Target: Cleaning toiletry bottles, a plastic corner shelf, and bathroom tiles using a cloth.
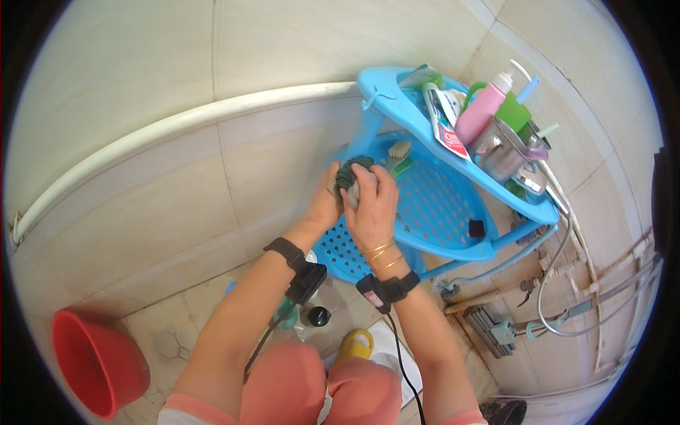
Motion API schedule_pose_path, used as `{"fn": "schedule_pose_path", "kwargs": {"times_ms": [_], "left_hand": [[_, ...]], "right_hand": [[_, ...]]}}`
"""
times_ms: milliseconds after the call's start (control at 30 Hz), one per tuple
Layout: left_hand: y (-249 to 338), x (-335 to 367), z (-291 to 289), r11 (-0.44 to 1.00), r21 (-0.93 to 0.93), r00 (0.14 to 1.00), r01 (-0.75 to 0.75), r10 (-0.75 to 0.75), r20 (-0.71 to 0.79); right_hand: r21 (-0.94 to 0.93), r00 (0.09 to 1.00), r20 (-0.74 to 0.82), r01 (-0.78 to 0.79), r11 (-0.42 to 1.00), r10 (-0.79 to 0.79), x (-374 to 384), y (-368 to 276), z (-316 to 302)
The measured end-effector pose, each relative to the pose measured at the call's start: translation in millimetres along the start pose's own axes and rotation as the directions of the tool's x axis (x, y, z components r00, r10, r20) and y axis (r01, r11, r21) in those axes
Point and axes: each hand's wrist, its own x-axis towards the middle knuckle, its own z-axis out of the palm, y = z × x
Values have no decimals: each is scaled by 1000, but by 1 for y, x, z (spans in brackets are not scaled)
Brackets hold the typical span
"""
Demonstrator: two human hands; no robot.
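In front of a blue plastic corner shelf [443, 202], both of my hands are closed around a crumpled dark green and grey cloth [347, 174]. My left hand [327, 201] supports it from the left side. From the right, my right hand [373, 205] presses its fingers over the front, partly hiding the grey part. Just behind the cloth, on the middle tier, lies a scrubbing brush [400, 151] with pale bristles and a green handle. A small black square piece [477, 228] lies farther right on that tier.
Crowding the top tier are a pink pump bottle [482, 115], a toothpaste tube [446, 126], a metal cup [499, 150] and a green cup [513, 110]. A white pipe [177, 117] runs along the wall. A red bucket [99, 363] stands lower left; a mop head [489, 331] and hose [542, 290] are right.
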Motion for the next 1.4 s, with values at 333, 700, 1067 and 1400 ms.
{"fn": "schedule_pose_path", "kwargs": {"times_ms": [333, 700, 1067, 1400], "left_hand": [[-2, -3, 5, 946, 324, 989, 4, 45, -142], [0, -7, -1, 966, 259, 998, -15, 30, -54], [30, -9, -28, 958, -152, 952, 245, -207, 225], [22, -4, -33, 948, -183, 950, 262, -219, 223]], "right_hand": [[-173, 969, 177, -140, 975, 171, -42, 12, -38], [-435, 895, 107, -350, 830, 434, -127, 129, -151], [55, 970, 230, -91, 994, 76, -62, 19, -53], [-95, 901, 255, -338, 936, 351, -4, 25, 16]]}}
